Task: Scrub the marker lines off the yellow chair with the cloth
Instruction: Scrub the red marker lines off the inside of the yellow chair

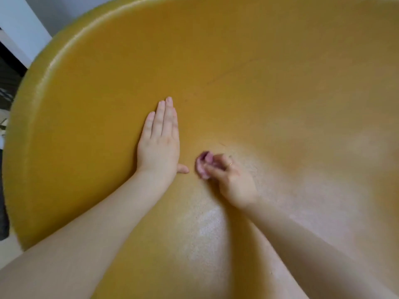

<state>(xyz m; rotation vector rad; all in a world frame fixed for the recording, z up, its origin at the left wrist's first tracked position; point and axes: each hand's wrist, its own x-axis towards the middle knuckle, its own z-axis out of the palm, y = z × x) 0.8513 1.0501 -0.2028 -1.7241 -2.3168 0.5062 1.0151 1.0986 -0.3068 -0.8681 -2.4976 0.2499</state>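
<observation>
The yellow chair fills nearly the whole view, its curved shell seen from close above. A faint dark marker line runs diagonally across its upper middle. My left hand lies flat on the chair, fingers straight and together, thumb out to the right. Just to its right, my right hand pinches a small bunched pink cloth against the chair surface; the hand and cloth are blurred. A ring shows on one right finger.
The chair's rounded rim curves along the left and top. Beyond it at the upper left are a pale wall and dark floor items. A shiny pale patch lies between my forearms.
</observation>
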